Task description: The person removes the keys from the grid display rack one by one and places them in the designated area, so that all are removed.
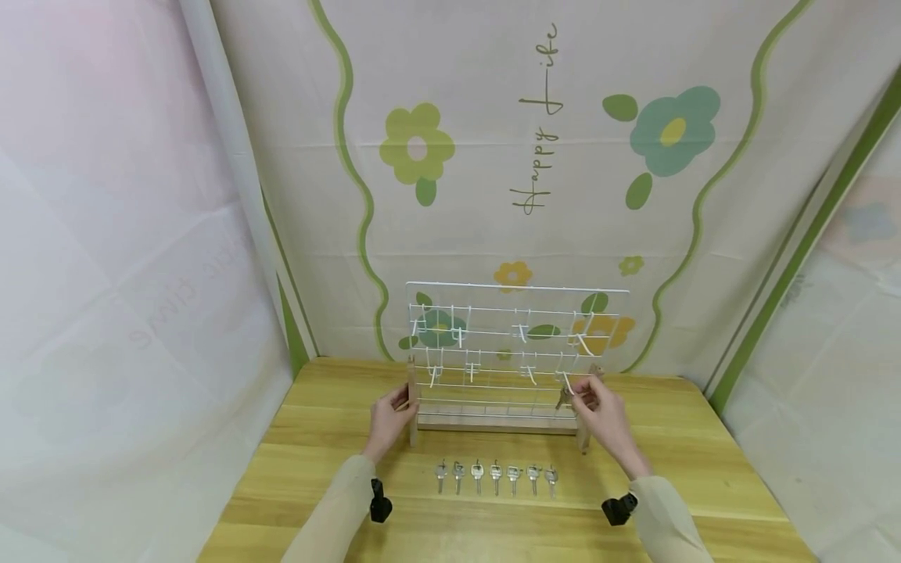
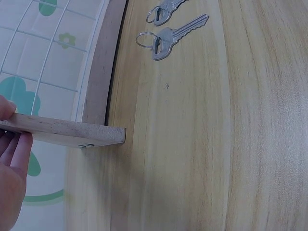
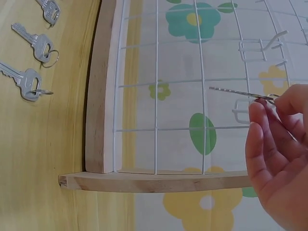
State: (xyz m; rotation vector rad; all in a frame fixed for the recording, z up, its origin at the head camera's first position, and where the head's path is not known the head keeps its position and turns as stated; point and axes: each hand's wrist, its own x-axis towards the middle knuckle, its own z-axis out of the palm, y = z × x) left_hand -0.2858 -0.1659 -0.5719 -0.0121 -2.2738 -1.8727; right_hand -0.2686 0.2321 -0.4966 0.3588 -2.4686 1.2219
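Note:
A white wire grid rack [image 1: 517,288] with several hooks stands in a wooden frame on the table. My left hand [image 1: 389,422] grips the left wooden upright [image 1: 413,407] between thumb and fingers. At the rack's lower right, my right hand [image 1: 600,408] pinches a key [image 3: 236,92] by its head and ring, right by the lower right hook [image 1: 566,381]. That key's blade points away from the fingertips in the right wrist view. Several silver keys with rings, one of them the leftmost key [image 1: 441,472], lie in a row in front of the rack.
The wooden table [image 1: 493,532] reaches in front of the rack. A floral cloth [image 1: 493,227] hangs close behind it, with more cloth at both sides. The right upright [image 1: 583,435] stands beside my right hand.

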